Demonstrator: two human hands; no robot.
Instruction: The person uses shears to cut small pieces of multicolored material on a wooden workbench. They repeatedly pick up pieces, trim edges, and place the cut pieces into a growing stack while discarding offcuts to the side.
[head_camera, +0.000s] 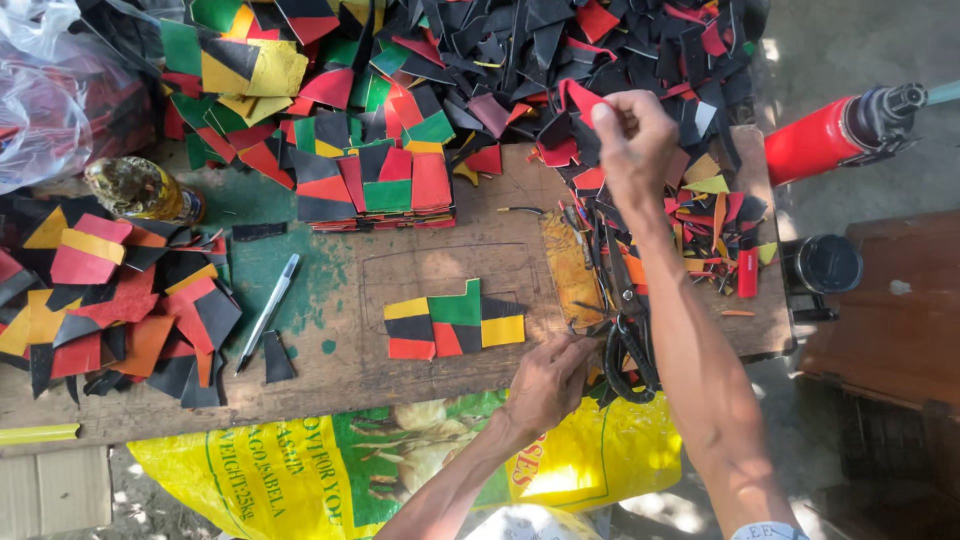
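Scissors (628, 345) lie just right of my left hand (545, 380), at the bench's (330, 370) near edge, long axis running away from me, handles nearest. My left hand is the closer one, fingers curled down on the wood beside the handles (whether it grips anything I cannot tell). Left of it sits the patchwork (455, 320), near but apart. Farther out, my right hand (632, 135) is pinched shut on a red scrap (578, 97) above the scrap heap (480, 60).
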